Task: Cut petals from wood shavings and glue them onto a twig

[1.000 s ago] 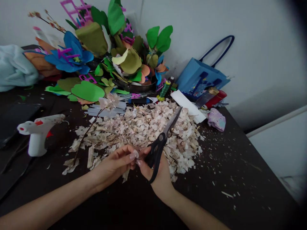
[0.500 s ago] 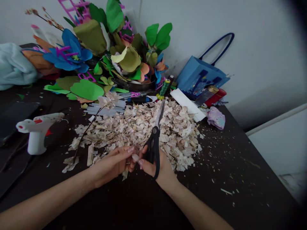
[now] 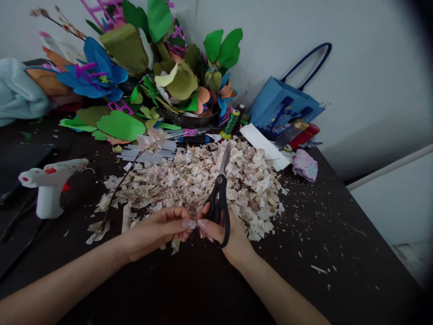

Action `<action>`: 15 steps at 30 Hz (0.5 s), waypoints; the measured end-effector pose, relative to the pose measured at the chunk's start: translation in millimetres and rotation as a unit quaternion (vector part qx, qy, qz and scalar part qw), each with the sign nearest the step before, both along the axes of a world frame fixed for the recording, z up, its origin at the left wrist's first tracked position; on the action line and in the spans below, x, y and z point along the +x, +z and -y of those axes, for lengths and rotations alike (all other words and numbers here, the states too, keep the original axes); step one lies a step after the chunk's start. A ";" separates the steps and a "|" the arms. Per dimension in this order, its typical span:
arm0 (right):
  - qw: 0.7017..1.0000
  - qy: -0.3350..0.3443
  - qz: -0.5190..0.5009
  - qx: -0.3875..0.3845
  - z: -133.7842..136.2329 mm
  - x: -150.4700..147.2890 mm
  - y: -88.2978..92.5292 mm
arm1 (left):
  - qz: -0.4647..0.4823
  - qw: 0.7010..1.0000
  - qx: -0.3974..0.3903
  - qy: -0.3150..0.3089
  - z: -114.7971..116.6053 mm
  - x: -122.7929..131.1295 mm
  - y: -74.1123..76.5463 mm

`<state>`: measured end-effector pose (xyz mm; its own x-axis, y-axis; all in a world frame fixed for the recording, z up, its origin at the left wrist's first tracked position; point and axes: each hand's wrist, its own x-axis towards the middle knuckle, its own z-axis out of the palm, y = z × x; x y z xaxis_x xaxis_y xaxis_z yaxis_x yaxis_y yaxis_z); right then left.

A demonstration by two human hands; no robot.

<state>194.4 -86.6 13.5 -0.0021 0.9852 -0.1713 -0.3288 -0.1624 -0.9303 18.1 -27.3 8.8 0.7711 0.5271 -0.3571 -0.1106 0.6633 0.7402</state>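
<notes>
Two bare hands at work over a tabletop (image 3: 297, 271) strewn with pale flakes (image 3: 196, 169). The right hand (image 3: 237, 241) has its grip closed around the handles of the black scissors (image 3: 221, 179), whose blades point away from the body and over the heaped flakes. The left hand (image 3: 160, 230) has its grip pinched at the fingertips on a small pale scrap (image 3: 193, 224), mostly hidden, just beside the right thumb; both hands meet at the near edge of the heap. Left of the heap, a white glue gun (image 3: 49, 194) stands on its handle, near a black slab (image 3: 25, 162). A twig (image 3: 117, 194) slants across the left margin of the flakes, its upper end in front of translucent sticks (image 3: 150, 152). Behind the heap, a green spool (image 3: 232, 122) stands beside a dark spool (image 3: 241, 108), and colourful flowers (image 3: 181, 85) crowd in and around a dark pan (image 3: 192, 119). At the right rear, a white strip (image 3: 264, 145) lies against the heap, with a crumpled wad (image 3: 305, 165) near its end; a blue bag (image 3: 282, 106) leans behind a red cylinder (image 3: 306, 136). A pale blue cloth (image 3: 20, 92) lies at far left.
</notes>
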 end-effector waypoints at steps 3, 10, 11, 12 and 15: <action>1.000 -0.001 0.015 0.012 1.2 1.3 0.5 | 0.025 0.999 0.022 0.040 -1.0 -1.1 0.1; 0.989 0.114 0.078 0.045 14.4 -0.3 6.5 | 0.106 0.980 0.004 0.168 -15.7 -6.0 -0.8; 0.985 0.141 0.089 0.049 15.9 -1.1 7.8 | 0.116 0.977 0.000 0.181 -18.3 -6.8 -0.4; 0.980 0.169 0.101 0.042 17.1 -1.9 8.9 | 0.126 0.973 -0.008 0.194 -20.8 -7.6 0.1; 0.968 0.218 0.122 0.016 18.6 -3.5 10.2 | 0.149 0.961 -0.033 0.231 -26.9 -9.6 1.2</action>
<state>191.0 -105.2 23.7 -0.3822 0.9046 -0.1889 -0.0056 -0.2067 -0.9784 8.5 -0.4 10.0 0.5330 0.8217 -0.2016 -0.6051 0.5368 0.5880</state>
